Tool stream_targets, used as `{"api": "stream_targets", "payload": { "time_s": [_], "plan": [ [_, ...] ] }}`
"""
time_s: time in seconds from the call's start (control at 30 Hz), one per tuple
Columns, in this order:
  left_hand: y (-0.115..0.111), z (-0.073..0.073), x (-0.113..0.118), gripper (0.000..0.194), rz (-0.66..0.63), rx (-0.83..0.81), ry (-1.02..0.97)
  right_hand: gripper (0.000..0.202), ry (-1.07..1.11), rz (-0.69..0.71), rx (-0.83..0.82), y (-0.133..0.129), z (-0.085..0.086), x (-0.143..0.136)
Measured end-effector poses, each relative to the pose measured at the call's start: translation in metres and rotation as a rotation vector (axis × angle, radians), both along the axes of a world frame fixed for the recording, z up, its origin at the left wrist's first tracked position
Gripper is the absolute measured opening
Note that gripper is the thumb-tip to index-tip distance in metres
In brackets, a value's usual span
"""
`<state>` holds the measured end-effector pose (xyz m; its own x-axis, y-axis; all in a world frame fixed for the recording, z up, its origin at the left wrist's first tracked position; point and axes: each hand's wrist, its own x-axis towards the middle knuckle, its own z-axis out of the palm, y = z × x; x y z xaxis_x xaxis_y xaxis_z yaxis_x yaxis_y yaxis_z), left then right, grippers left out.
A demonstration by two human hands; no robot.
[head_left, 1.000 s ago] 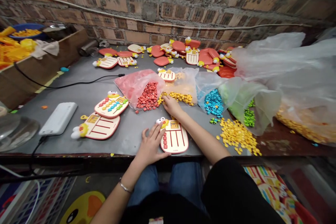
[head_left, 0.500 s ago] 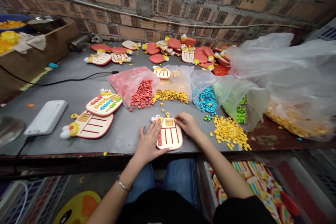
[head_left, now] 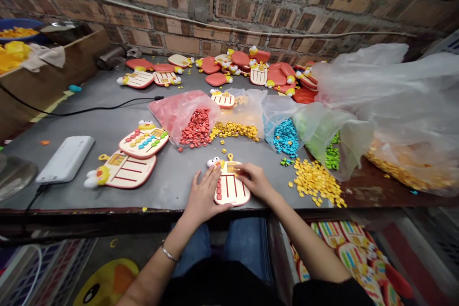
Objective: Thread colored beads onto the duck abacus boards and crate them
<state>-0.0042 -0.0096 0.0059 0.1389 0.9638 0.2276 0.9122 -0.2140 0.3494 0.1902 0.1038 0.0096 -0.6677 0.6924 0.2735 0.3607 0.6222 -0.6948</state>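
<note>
A cream toy board [head_left: 234, 192] with a red rim, slots and a yellow duck head lies flat at the table's front edge. Red pieces [head_left: 219, 190] line its leftmost slot; the other slots I can see hold none. Across the board's left side rests my left hand [head_left: 205, 191], fingers stretched out and thumb along the lower edge. My right hand [head_left: 255, 180] bends over the board's upper right, fingertips pinched together near the slot tops. Whatever may be between those fingertips is too small to make out.
Bags of red [head_left: 195, 129], yellow [head_left: 234, 130], blue [head_left: 286, 136] and green pieces [head_left: 332, 150] lie behind the board. Loose yellow pieces [head_left: 317, 179] are heaped at right. Left are two more boards [head_left: 131, 172] and a white power bank [head_left: 65, 158]. More boards [head_left: 215, 79] lie by the wall.
My right hand has moved slightly left, further over the board's slot tops. My left hand stays on the board. The view has shifted slightly.
</note>
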Motion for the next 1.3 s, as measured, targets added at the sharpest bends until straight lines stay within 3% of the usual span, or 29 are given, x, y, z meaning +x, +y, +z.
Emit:
{"api": "stream_targets", "payload": {
  "time_s": [0.07,0.17,0.37,0.43,0.57,0.67,0.73,0.9,1.0,1.1,1.3],
  "plan": [
    [0.0,-0.002,-0.001,0.099,-0.007,0.002,0.002,0.036,0.042,-0.009,-0.069,-0.002,-0.001,-0.015],
    [0.0,-0.005,-0.002,0.099,-0.009,0.003,0.01,0.037,0.098,0.011,-0.111,-0.006,0.001,-0.031],
    [0.001,-0.004,-0.002,0.101,-0.005,0.0,-0.006,0.039,0.004,0.303,-0.392,0.006,0.017,-0.018],
    [0.001,-0.003,-0.001,0.099,-0.009,0.005,-0.011,0.028,0.026,0.206,-0.322,0.022,0.021,-0.022],
    [0.001,-0.002,-0.001,0.096,-0.026,0.005,-0.007,0.019,-0.102,-0.055,0.013,0.061,0.02,-0.059],
    [0.001,-0.002,-0.002,0.095,-0.029,-0.001,-0.004,0.022,-0.344,-0.013,0.107,0.079,0.018,-0.088],
    [0.001,-0.002,-0.002,0.095,-0.025,-0.004,-0.007,0.021,-0.351,0.03,0.094,0.082,0.02,-0.094],
    [0.001,-0.002,-0.002,0.093,-0.031,0.003,-0.022,0.006,0.079,-0.063,-0.046,0.068,0.029,-0.055],
    [0.001,-0.002,-0.002,0.095,-0.032,0.003,-0.036,0.011,0.202,-0.119,-0.111,0.05,0.029,-0.021],
    [0.0,-0.001,-0.002,0.088,-0.036,0.005,-0.036,0.009,0.119,-0.109,-0.04,0.035,0.019,-0.004],
    [0.0,0.002,-0.001,0.041,-0.132,0.002,-0.004,0.015,-0.066,-0.093,0.204,0.019,-0.002,-0.003]
  ]
}}
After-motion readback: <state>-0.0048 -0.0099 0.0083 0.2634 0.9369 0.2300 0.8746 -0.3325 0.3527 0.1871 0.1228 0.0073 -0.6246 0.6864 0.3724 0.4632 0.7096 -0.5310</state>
